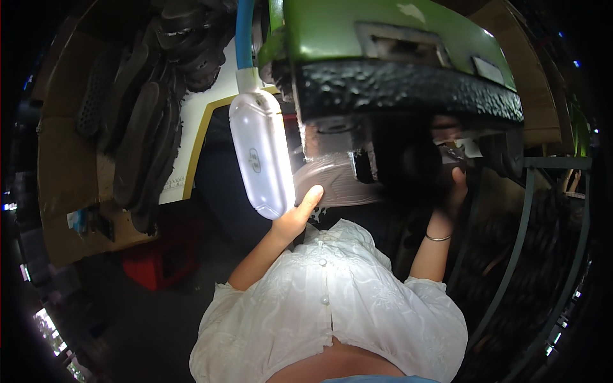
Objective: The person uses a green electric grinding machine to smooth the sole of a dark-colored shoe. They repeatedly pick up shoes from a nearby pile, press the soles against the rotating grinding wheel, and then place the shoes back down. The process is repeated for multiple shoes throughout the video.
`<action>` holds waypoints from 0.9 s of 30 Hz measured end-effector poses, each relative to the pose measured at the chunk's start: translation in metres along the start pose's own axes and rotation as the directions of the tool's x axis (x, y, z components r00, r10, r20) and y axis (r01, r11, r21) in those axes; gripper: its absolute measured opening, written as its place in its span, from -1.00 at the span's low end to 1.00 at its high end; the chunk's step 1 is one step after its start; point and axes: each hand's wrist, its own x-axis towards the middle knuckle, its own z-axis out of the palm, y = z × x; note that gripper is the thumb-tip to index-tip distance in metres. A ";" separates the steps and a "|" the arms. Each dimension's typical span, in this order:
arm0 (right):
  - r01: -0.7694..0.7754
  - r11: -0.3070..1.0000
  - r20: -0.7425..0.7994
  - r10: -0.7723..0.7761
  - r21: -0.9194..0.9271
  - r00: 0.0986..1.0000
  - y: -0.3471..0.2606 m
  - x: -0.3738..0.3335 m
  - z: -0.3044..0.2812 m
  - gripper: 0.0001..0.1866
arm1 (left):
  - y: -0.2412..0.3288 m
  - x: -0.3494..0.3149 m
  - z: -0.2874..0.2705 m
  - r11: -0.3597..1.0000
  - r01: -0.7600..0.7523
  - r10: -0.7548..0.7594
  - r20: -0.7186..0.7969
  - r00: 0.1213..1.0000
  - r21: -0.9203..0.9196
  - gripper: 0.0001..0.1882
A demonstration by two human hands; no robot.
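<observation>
Under the green machine head (332, 35), a brown sole-shaped piece (338, 185) lies crosswise in front of me, blurred on its surface and lost in shadow toward the right. My left hand (297, 216) is at its left end: the thumb rests on the near edge, pointing up and inward, while the fingers are out of sight behind and below, so I can't tell how far they curl. The piece extends from that thumb toward my right hand (456, 191), well apart on the other side, with a bracelet (438, 239) at the wrist. There my thumb points upward in the dark beside the machine; I can't tell how wide those fingers are spread or whether they touch the piece. A white lamp (262, 150) on a blue tube (245, 35) hangs just beside my left hand, covering part of it from view. Farther left, a cardboard box (57, 185) holds dark soles (137, 134), with a red crate (143, 265) lower down.
</observation>
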 end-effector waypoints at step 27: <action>-0.103 0.993 0.258 0.087 0.050 0.962 0.059 -0.009 0.130 -0.48 | -0.026 -0.041 -0.090 0.994 0.034 -0.060 -0.256 0.965 -0.104 -0.70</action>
